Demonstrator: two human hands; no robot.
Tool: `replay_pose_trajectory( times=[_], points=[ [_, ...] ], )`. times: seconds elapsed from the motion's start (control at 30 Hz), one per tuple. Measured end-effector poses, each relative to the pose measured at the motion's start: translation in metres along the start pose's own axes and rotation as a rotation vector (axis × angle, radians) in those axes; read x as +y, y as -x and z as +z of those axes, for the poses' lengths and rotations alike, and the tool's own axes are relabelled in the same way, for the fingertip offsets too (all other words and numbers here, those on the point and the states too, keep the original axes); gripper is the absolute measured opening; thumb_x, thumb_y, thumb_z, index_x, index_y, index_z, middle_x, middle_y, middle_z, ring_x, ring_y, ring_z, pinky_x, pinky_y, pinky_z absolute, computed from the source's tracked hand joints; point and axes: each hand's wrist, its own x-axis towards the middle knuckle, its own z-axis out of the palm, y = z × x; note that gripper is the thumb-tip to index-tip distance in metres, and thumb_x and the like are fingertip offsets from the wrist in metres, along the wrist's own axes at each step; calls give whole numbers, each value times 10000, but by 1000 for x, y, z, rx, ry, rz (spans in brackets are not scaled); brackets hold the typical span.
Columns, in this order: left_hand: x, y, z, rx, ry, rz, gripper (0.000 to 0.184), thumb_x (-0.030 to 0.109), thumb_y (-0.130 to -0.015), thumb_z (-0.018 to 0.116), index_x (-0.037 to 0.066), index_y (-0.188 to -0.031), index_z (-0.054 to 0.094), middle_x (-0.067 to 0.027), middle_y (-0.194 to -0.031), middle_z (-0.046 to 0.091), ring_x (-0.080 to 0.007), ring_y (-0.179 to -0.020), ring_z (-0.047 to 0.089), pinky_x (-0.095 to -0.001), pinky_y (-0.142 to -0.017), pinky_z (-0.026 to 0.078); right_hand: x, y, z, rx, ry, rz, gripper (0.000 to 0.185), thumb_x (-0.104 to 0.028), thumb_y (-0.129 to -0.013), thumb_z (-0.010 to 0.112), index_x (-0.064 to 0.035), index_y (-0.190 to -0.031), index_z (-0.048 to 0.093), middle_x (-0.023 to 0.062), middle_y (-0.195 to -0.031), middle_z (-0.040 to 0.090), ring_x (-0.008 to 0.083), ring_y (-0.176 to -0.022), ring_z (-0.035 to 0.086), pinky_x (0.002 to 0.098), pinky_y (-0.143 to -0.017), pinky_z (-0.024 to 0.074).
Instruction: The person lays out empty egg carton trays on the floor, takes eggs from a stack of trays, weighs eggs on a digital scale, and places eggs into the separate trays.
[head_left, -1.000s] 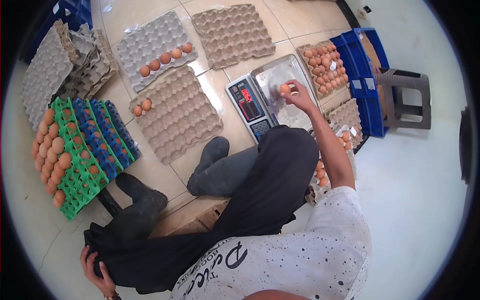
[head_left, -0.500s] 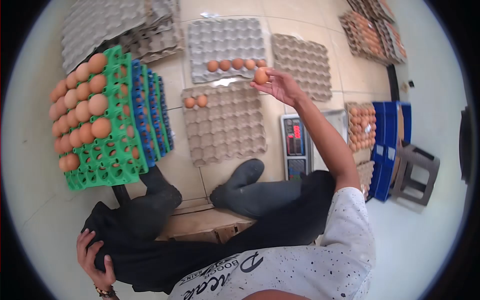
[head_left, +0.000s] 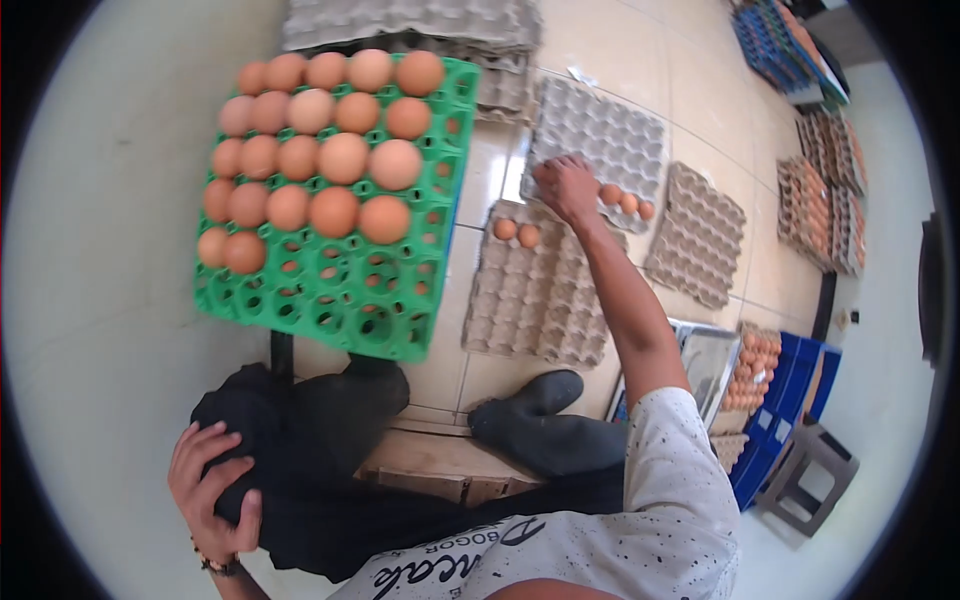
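My right hand (head_left: 566, 188) reaches down to the near left corner of a grey egg tray (head_left: 600, 120). Its fingers are curled downward and hide what is under them, including the egg it was holding and part of the egg row. Three brown eggs (head_left: 629, 203) show to its right in that row. Closer to me lies a brown cardboard tray (head_left: 520, 290) with two eggs (head_left: 517, 232) at its far left corner. My left hand (head_left: 215, 485) rests on my left knee with its fingers spread, holding nothing.
On the left stands a stack topped by a green plastic tray (head_left: 330, 325) partly filled with eggs. Empty trays (head_left: 420, 25) are piled behind it. At right are another cardboard tray (head_left: 697, 235), a scale (head_left: 705, 365), a blue crate (head_left: 775, 440) and a grey stool (head_left: 808, 480).
My right hand has carried an egg leftward across the grey tray to its corner. The view has turned and shifted left, bringing the green tray closer. My left hand stays on my knee.
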Motion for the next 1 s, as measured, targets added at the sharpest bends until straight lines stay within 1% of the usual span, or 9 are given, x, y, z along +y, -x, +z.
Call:
replay_pose_trajectory(
  times=[0.17,0.27,0.33,0.43,0.53,0.57,0.7,0.83,1.0],
  points=[
    [-1,-11,-6,-14,178,-66,281,180,-671,667,29,-904,709,-153,-1060,689,-369,-1036,648,-484,-977,468,-75,-16,-64,378,-389,258,339,-183,-808,682,-15,-1103,668,136,-1037,687,307,-928,672,416,-819,529],
    [4,-20,-17,-90,220,-48,310,124,-766,641,10,-1052,684,-187,-1153,666,-381,-1081,627,-445,-975,471,-161,-25,-142,216,-789,358,358,-174,-781,718,-25,-1102,666,141,-1037,685,285,-900,677,380,-785,531],
    [7,-30,-15,-97,218,2,299,93,-794,634,18,-1079,681,-177,-1170,662,-375,-1081,622,-435,-966,479,-221,-26,-189,-43,-745,99,411,-199,-759,756,-34,-1116,638,142,-982,680,293,-869,675,397,-750,531],
    [9,-59,-11,-73,21,143,334,57,-832,626,46,-1166,647,-161,-1148,649,-370,-1054,610,-440,-926,497,-285,-24,-219,-67,-418,-88,461,-219,-736,786,-49,-1127,608,129,-918,671,308,-829,668,429,-712,525],
    [14,-111,-3,-36,-66,301,358,58,-836,630,64,-1193,606,-148,-1098,630,-355,-1039,601,-441,-901,494,-291,-31,-204,-89,-299,-26,517,-256,-714,809,-64,-1137,584,121,-858,652,336,-812,657,457,-703,517],
    [21,-129,1,-12,-77,310,340,58,-834,630,67,-1172,600,-135,-1080,621,-342,-1035,600,-440,-885,497,-295,-34,-213,-172,-328,45,524,-242,-711,825,-52,-1141,594,99,-832,636,258,-789,663,402,-678,519],
    [16,-188,46,126,-139,446,346,38,-786,659,83,-1120,585,-92,-1048,598,-297,-1011,605,-455,-790,517,-279,-26,-201,-152,-742,188,466,-189,-771,829,-40,-1158,617,9,-889,647,86,-833,633,259,-657,490],
    [25,-205,52,39,-229,398,392,3,-732,686,84,-1105,598,-83,-1072,598,-296,-1020,604,-452,-772,523,-268,-10,-217,-180,-1740,365,430,-138,-872,729,-19,-1250,563,87,-1122,650,176,-944,658,275,-786,543],
    [12,-223,67,30,-177,471,393,-14,-716,693,71,-1091,616,-89,-1083,589,-311,-1035,596,-445,-814,524,-262,4,-242,-285,-1937,347,506,-166,-929,596,15,-1383,464,166,-1198,617,238,-1033,635,329,-857,537]
  ],
)
